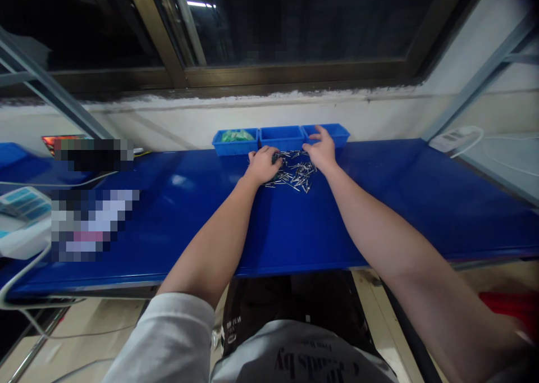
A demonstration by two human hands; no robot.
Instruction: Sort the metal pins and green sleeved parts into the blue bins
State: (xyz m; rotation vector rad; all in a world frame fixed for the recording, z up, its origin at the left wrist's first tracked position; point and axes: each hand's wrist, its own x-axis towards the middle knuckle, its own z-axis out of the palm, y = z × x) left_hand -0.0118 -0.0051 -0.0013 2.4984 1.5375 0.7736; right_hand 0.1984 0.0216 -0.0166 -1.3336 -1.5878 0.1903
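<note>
A loose pile of small, thin, silver metal pins [301, 174] lies on the blue tabletop [290, 231]; their exact kind is too small to tell. My left hand [265, 165] rests at the pile's left side, fingers curled in. Something dark shows by its fingertips, but I cannot make it out. At the pile's back right is my right hand [323, 151], its fingers apart and in front of the right blue bin [342, 132]. Beside that stand the middle blue bin [281, 138] and the left blue bin [236, 147], which holds a green plastic bag [236, 135].
The bins stand along the wall below a window [303, 23]. At the left are a white device [25, 226] with cables and some blurred-out items. Another white object with a cable [452, 138] sits at the right back, near a grey metal frame [484, 80].
</note>
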